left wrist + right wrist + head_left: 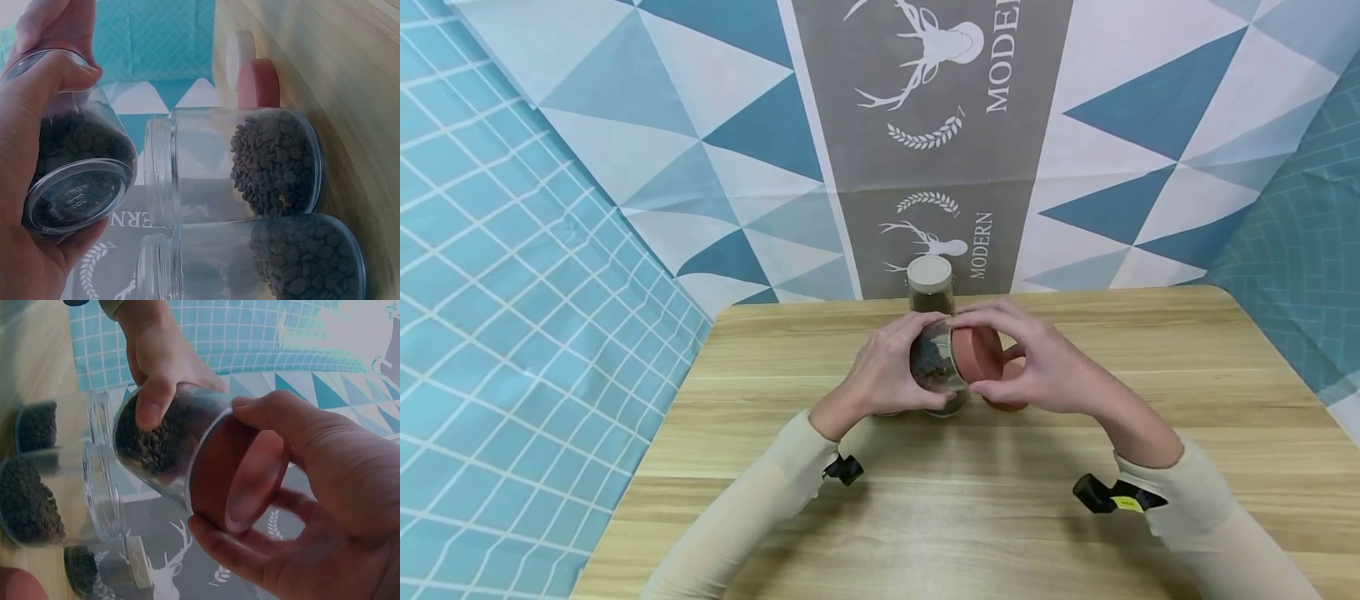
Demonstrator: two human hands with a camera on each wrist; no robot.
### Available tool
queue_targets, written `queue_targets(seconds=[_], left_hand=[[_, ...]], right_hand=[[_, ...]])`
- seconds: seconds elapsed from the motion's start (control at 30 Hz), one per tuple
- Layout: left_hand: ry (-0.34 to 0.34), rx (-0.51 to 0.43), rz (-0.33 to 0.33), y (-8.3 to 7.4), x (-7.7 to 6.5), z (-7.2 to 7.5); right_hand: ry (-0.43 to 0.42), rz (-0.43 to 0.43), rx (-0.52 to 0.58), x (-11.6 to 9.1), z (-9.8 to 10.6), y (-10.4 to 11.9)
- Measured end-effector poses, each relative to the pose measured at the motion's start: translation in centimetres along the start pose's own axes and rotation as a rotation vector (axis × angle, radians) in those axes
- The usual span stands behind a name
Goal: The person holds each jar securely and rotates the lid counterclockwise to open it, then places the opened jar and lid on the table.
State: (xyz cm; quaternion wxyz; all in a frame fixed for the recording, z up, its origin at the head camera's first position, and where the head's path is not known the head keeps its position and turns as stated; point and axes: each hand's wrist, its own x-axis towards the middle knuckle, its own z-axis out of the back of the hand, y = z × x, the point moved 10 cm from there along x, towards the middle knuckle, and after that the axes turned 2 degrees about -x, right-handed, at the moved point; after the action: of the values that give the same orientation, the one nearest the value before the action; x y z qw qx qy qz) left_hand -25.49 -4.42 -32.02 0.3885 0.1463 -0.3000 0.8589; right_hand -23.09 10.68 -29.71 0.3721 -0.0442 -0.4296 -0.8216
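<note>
Tipped on its side in the air, a clear glass jar (931, 354) holds small dark pellets. My left hand (887, 367) grips its body, thumb and fingers on opposite sides. A red lid (976, 357) is at the jar's mouth, and my right hand (1045, 360) holds it around its rim. In the right wrist view my fingertips meet where the lid (219, 469) borders the glass. Two uncovered jars stand close by in the left wrist view, an upper jar (231, 165) and a lower jar (262, 259), both partly filled with dark pellets.
Behind the hands stands a jar with a pale lid (929, 273). Another red lid (259, 84) and a white lid (240, 59) rest on the wooden table (925, 517). A patterned cloth (940, 167) hangs along the table's far edge.
</note>
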Motion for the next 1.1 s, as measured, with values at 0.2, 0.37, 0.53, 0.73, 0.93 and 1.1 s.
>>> queue_targets(seconds=[0.2,0.37,0.53,0.73,0.93,1.1], left_hand=[[-0.003,-0.004,0.003,0.2,-0.1,0.1],[-0.004,-0.008,0.006,0.3,-0.1,0.1],[-0.002,-0.01,0.007,0.4,-0.2,0.0],[0.008,-0.032,0.02,0.5,-0.3,0.2],[0.002,-0.03,0.024,0.7,-0.3,0.3],[0.003,-0.037,0.033,0.8,-0.2,0.2]], right_hand=[[-0.002,0.182,-0.183,-0.2,0.0,1.5],[-0.006,0.209,-0.201,-0.2,0.0,1.7],[0.0,0.195,-0.2,-0.3,0.1,1.6],[0.014,0.097,-0.174,-0.6,0.8,0.7],[-0.004,-0.002,-0.094,-0.6,1.2,-0.1],[-0.063,-0.201,0.042,-0.8,1.4,-1.6]])
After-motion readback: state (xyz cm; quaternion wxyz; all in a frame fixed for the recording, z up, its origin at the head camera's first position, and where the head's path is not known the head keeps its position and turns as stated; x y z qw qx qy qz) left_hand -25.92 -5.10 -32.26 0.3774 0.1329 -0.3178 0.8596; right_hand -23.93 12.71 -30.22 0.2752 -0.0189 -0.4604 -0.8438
